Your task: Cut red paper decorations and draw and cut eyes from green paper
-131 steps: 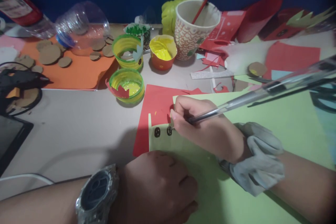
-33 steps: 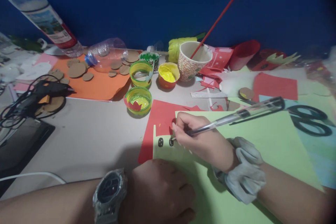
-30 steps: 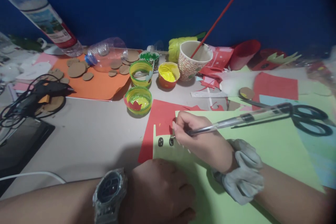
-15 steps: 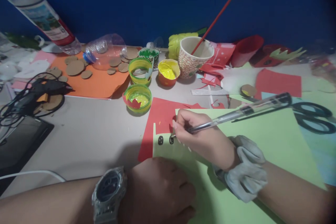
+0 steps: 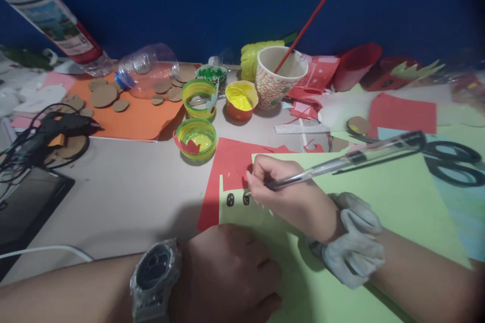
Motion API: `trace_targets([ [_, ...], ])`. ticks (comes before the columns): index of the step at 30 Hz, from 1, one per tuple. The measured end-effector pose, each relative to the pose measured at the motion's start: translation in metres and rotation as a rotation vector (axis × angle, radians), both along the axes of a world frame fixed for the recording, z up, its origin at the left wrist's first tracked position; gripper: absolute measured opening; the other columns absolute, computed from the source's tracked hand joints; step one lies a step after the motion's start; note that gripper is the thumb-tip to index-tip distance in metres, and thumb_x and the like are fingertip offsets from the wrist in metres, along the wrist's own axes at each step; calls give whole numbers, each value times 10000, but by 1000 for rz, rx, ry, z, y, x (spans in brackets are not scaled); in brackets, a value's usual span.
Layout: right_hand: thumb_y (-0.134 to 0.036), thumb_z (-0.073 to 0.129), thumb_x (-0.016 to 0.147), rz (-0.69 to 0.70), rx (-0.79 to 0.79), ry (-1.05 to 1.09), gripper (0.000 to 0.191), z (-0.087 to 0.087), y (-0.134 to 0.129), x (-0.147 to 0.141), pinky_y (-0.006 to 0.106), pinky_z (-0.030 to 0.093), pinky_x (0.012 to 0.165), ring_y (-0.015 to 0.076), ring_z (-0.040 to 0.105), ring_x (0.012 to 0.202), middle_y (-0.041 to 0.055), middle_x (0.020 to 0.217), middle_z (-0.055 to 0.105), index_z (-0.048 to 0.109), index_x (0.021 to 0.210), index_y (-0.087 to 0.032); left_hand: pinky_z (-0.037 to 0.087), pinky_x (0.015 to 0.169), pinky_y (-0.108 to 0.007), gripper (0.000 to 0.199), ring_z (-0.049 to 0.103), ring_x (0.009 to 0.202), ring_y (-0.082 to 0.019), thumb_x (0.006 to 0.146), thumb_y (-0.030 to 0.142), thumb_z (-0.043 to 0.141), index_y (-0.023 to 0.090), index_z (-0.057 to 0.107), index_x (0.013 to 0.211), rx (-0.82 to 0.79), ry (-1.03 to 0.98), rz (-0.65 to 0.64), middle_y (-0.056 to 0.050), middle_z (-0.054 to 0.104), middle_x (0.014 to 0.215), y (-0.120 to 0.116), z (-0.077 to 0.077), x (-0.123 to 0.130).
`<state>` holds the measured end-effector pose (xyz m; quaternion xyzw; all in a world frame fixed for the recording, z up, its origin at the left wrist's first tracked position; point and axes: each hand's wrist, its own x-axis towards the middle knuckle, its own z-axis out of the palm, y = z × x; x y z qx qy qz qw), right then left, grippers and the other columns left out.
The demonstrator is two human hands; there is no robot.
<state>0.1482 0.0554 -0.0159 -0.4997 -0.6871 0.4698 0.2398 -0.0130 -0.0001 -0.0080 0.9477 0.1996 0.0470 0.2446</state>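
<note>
A clear-barrelled black pen [image 5: 322, 169] is pinched in my right hand [image 5: 288, 189], which wears a grey scrunchie at the wrist. The pen's tip meets the light green paper [image 5: 364, 212] at the right one of two small black ovals [image 5: 230, 200]. Curled and resting on the same paper, my left hand [image 5: 235, 272] wears a clear watch; its fingertips are hidden. A red sheet [image 5: 210, 202] shows from under the green paper's left edge, and the green paper has a notch cut at its upper left.
Behind my hands stand green-yellow rings [image 5: 197, 144], a small cup of yellow paint [image 5: 242, 101] and a patterned cup [image 5: 278, 81] with a red stick. Black-handled scissors [image 5: 450, 161] lie at right. A glue gun [image 5: 64, 126], cardboard discs and a dark tablet [image 5: 34, 207] are at left.
The view has shifted slightly. Dark ink now fills more of the right oval, and the pen tip is at its upper part. My left hand stays on the paper.
</note>
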Motion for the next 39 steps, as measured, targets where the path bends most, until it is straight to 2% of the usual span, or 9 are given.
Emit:
trace_targets([
  [20, -224, 489, 833, 10, -25, 7, 261, 3, 0, -1, 233, 271, 491, 87, 375, 511, -60, 556, 432, 338, 621, -204, 317, 508, -311, 240, 487, 593, -135, 894, 324, 442, 178, 521, 721, -2, -9, -7, 14, 563, 702, 1, 1, 1],
  [29, -232, 488, 837, -6, -17, 20, 249, 4, 1, -1, 225, 300, 495, 85, 394, 502, -57, 566, 439, 352, 630, -205, 321, 511, -314, 217, 488, 604, -144, 877, 339, 480, 186, 517, 727, -12, 8, 15, 16, 564, 715, 0, 2, 0],
  [34, -208, 476, 837, -35, 1, 19, 248, 5, 2, 0, 222, 317, 507, 84, 384, 489, -68, 520, 387, 344, 627, -206, 308, 503, -300, 228, 484, 595, -136, 884, 342, 481, 183, 509, 723, -32, 38, 2, 17, 580, 727, 1, 5, 1],
  [39, -220, 475, 847, -23, 8, -5, 252, 3, 0, 1, 218, 314, 501, 78, 381, 484, -66, 540, 418, 342, 634, -205, 304, 497, -288, 223, 474, 583, -124, 883, 321, 489, 180, 508, 711, -27, -10, -14, 25, 570, 698, 4, 6, 1],
])
